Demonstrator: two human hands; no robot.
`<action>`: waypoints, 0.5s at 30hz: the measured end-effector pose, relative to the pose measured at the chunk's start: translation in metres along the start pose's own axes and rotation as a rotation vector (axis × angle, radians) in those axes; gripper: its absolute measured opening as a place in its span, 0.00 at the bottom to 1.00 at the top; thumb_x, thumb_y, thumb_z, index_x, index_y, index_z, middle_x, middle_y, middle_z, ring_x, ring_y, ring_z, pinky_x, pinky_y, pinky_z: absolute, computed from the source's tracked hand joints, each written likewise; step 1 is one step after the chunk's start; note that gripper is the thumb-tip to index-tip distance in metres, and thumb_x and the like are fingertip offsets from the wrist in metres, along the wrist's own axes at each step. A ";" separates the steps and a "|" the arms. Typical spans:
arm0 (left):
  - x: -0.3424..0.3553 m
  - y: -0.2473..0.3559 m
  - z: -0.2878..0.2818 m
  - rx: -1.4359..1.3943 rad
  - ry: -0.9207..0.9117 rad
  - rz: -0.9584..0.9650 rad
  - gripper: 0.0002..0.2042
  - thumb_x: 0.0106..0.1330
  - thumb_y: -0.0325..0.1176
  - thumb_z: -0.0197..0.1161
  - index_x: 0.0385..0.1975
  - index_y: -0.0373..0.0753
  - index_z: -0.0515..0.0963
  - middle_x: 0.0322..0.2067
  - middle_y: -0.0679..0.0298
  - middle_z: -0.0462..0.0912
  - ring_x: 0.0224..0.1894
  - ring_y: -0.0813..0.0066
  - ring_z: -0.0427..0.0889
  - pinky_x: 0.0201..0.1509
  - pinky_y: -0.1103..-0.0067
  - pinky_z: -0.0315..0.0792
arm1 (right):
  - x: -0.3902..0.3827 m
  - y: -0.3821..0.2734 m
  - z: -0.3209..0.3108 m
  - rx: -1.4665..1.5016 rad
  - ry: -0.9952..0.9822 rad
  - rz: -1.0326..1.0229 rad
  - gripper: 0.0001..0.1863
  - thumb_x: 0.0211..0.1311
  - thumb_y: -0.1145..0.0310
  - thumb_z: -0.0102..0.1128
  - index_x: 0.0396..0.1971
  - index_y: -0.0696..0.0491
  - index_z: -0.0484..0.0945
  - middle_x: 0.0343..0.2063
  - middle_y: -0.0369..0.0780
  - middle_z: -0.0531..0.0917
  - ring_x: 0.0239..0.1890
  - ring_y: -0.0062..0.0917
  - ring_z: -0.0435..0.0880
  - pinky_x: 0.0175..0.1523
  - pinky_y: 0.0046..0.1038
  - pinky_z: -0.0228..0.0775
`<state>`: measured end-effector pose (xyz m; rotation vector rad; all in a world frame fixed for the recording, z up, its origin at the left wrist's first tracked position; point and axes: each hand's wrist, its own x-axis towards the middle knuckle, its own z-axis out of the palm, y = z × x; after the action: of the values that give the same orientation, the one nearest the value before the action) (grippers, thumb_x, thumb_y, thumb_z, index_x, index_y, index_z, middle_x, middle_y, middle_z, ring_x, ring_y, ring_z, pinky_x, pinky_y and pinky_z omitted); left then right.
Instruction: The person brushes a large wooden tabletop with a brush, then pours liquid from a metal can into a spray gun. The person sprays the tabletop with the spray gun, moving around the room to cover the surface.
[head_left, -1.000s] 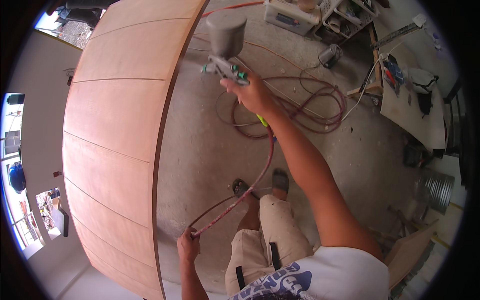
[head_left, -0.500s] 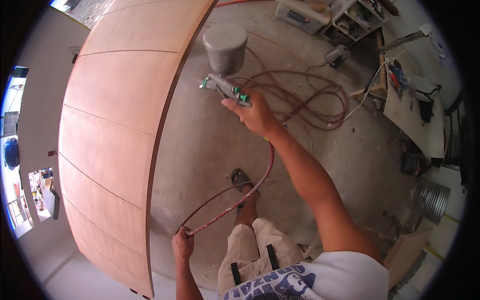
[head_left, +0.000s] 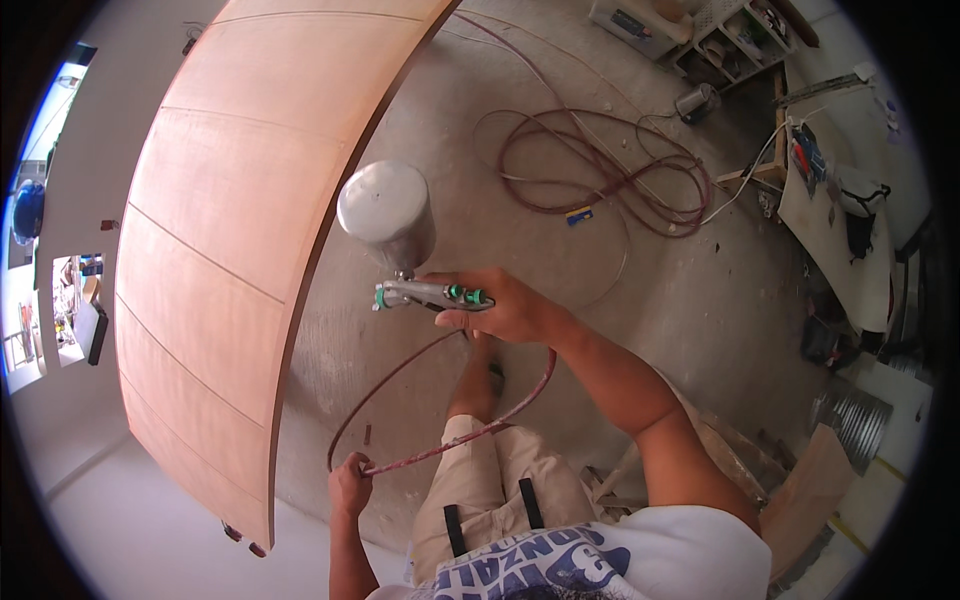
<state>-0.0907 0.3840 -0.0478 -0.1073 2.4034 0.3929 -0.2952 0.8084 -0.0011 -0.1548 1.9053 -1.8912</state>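
My right hand (head_left: 508, 305) is wrapped round the handle of a spray gun (head_left: 425, 293) with green knobs and a green-edged nozzle. A silver paint cup (head_left: 385, 212) sits on top of the gun. The nozzle points left, toward a large pale wooden panel (head_left: 215, 220) with grooves across it, and stays apart from its edge. From below the gun a dark red air hose (head_left: 470, 436) loops down to my left hand (head_left: 350, 485), whose fingers are closed round it. Most of the gun's handle and its trigger are hidden by my right hand.
More hose (head_left: 610, 185) lies coiled on the concrete floor near a small blue-and-yellow item (head_left: 579, 215). At the far right stand a white crate (head_left: 735, 45), a metal can (head_left: 697, 103) and a cluttered worktable (head_left: 820, 240). Wooden pieces (head_left: 810, 480) lean at lower right.
The spray gun in my right hand has come nearer and a little left, its nozzle now lower in view. My left hand, still on the hose, has shifted slightly left.
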 end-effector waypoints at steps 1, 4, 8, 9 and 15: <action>-0.008 -0.006 0.000 -0.003 0.012 0.005 0.06 0.64 0.34 0.69 0.33 0.41 0.81 0.22 0.49 0.82 0.28 0.46 0.84 0.32 0.60 0.74 | -0.005 -0.002 0.006 0.074 -0.085 0.131 0.28 0.67 0.62 0.69 0.64 0.55 0.75 0.32 0.36 0.81 0.31 0.18 0.76 0.41 0.26 0.74; -0.028 -0.014 -0.001 -0.007 0.034 -0.005 0.06 0.65 0.34 0.69 0.34 0.40 0.81 0.22 0.49 0.82 0.28 0.47 0.83 0.32 0.60 0.73 | 0.005 0.006 0.008 0.007 0.118 0.041 0.27 0.67 0.61 0.68 0.63 0.54 0.76 0.30 0.34 0.80 0.29 0.17 0.76 0.37 0.26 0.74; -0.045 0.004 -0.007 -0.057 0.055 -0.085 0.06 0.65 0.33 0.68 0.35 0.39 0.81 0.23 0.49 0.82 0.28 0.47 0.83 0.33 0.61 0.73 | 0.064 0.021 -0.028 -0.186 0.488 -0.141 0.22 0.68 0.61 0.67 0.58 0.55 0.79 0.28 0.37 0.82 0.28 0.18 0.77 0.36 0.28 0.74; -0.048 0.009 -0.009 -0.082 0.061 -0.098 0.06 0.66 0.32 0.68 0.36 0.39 0.81 0.23 0.49 0.82 0.28 0.47 0.83 0.33 0.61 0.73 | 0.081 0.023 -0.042 -0.219 0.569 -0.173 0.21 0.68 0.61 0.66 0.56 0.56 0.79 0.27 0.38 0.83 0.27 0.20 0.78 0.36 0.29 0.74; -0.041 0.049 -0.031 -0.245 0.084 0.019 0.08 0.69 0.32 0.65 0.38 0.33 0.80 0.27 0.47 0.81 0.30 0.47 0.81 0.37 0.64 0.74 | 0.149 0.011 -0.114 -0.337 0.982 -0.411 0.18 0.68 0.62 0.65 0.52 0.55 0.79 0.25 0.43 0.84 0.25 0.27 0.84 0.30 0.32 0.75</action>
<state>-0.0877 0.4201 0.0132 -0.2149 2.4306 0.7040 -0.4693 0.8563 -0.0509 0.3888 3.0320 -2.0778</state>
